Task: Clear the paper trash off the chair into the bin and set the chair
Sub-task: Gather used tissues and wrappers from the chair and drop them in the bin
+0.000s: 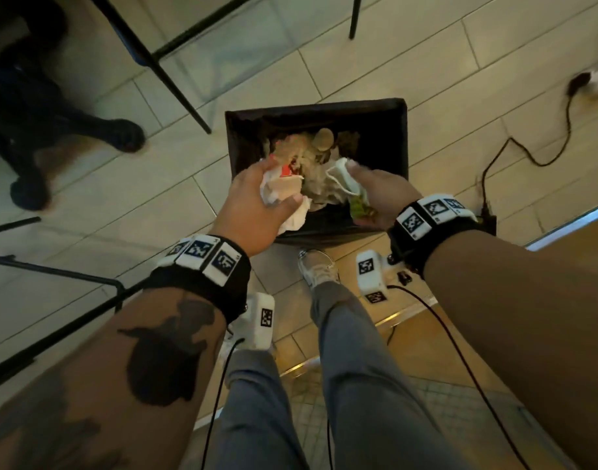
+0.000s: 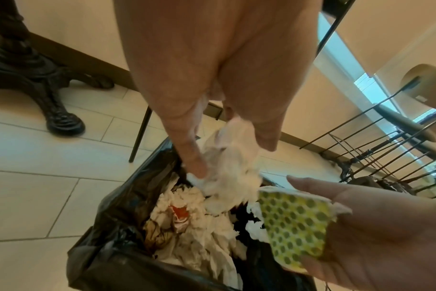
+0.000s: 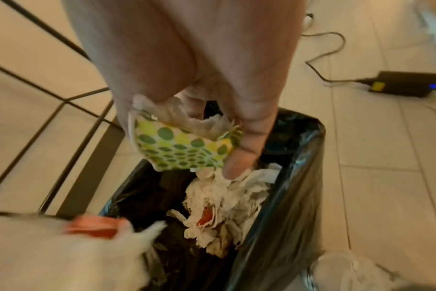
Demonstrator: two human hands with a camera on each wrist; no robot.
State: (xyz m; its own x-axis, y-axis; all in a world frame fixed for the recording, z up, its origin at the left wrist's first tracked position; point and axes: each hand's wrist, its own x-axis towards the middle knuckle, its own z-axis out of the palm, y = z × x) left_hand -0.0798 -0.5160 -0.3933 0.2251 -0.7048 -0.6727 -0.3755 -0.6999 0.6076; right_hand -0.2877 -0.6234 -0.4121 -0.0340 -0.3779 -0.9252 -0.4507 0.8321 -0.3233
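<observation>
A black-lined bin stands on the tiled floor, with crumpled paper inside it. My left hand hangs over the bin's near left edge and grips a wad of white napkins. My right hand is over the near right side and holds a crushed yellow paper cup with green dots, with tissue stuffed into it. The bin liner and the trash pile lie just below both hands. The chair seat is not in view.
Black chair legs cross the floor behind the bin at the left. An ornate black table base stands far left. A power cord and its adapter lie on the floor right of the bin. My feet stand near the bin's front.
</observation>
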